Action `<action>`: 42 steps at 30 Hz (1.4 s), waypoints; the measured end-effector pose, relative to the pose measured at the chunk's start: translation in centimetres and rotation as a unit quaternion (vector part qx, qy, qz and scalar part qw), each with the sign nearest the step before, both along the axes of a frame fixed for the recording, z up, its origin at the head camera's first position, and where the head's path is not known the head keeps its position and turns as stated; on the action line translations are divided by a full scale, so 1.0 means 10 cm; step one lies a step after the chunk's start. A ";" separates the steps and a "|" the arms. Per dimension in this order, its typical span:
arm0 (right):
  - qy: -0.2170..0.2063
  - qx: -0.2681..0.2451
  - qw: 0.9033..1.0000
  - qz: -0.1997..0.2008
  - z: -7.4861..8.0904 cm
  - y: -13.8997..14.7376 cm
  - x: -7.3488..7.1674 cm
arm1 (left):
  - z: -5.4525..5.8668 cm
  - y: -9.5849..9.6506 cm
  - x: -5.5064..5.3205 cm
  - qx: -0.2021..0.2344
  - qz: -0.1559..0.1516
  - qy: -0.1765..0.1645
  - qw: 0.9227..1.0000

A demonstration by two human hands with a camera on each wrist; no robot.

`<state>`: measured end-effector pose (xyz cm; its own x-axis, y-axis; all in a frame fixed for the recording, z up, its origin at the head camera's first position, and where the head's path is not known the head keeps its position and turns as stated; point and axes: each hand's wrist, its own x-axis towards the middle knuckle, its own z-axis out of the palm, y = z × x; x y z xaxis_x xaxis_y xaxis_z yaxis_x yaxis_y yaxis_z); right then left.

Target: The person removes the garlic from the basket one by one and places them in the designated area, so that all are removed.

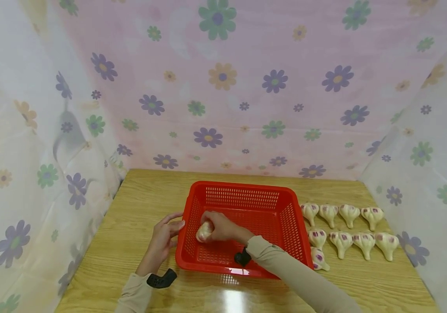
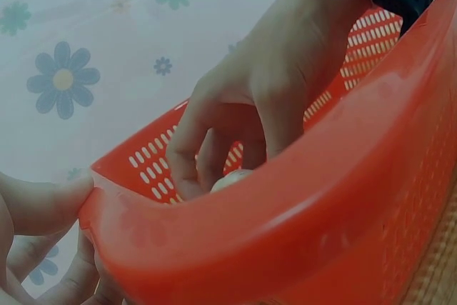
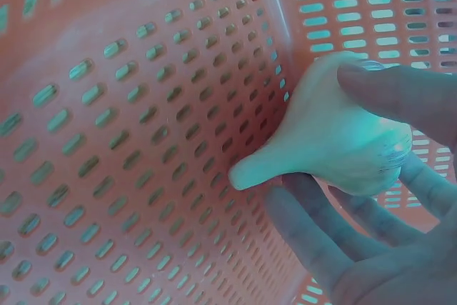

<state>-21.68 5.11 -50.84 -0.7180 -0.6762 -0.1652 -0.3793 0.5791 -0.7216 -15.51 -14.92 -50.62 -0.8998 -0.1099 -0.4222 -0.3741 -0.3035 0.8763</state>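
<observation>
A red plastic basket (image 1: pixel 243 271) with slotted walls stands on the wooden table. My right hand (image 1: pixel 219 226) reaches down into its left part and holds a garlic bulb (image 1: pixel 204 232). The right wrist view shows the thumb on one side of that garlic bulb (image 3: pixel 343 133) and the fingers round the other, its stem pointing toward the slotted floor. At the basket's left side, my left hand (image 1: pixel 162 241) holds the rim. In the left wrist view its thumb (image 2: pixel 50 205) presses the rim's corner, with the other fingers below the edge. Most of the held bulb is hidden there by the rim.
Right of the basket, several garlic bulbs (image 1: pixel 340 243) lie in rows with their stems toward the front. The nearest one (image 1: pixel 319 259) lies close against the basket's right wall. Flower-patterned cloth (image 1: pixel 246 100) hangs behind the table and at both sides.
</observation>
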 end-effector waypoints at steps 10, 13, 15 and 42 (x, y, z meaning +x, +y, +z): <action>0.005 -0.015 1.000 -0.015 0.05 0.09 0.02 | -0.01 0.01 0.00 0.004 -0.005 0.003 1.000; 0.008 -0.017 1.000 -0.022 0.09 0.13 0.03 | -0.01 0.01 0.00 0.006 -0.005 0.003 1.000; 0.007 -0.017 1.000 -0.026 0.12 0.16 0.04 | 0.00 0.00 0.01 0.008 -0.007 0.003 1.000; -0.061 -0.069 0.993 -0.067 0.55 0.69 0.13 | 0.02 -0.01 0.01 0.011 -0.011 -0.001 1.000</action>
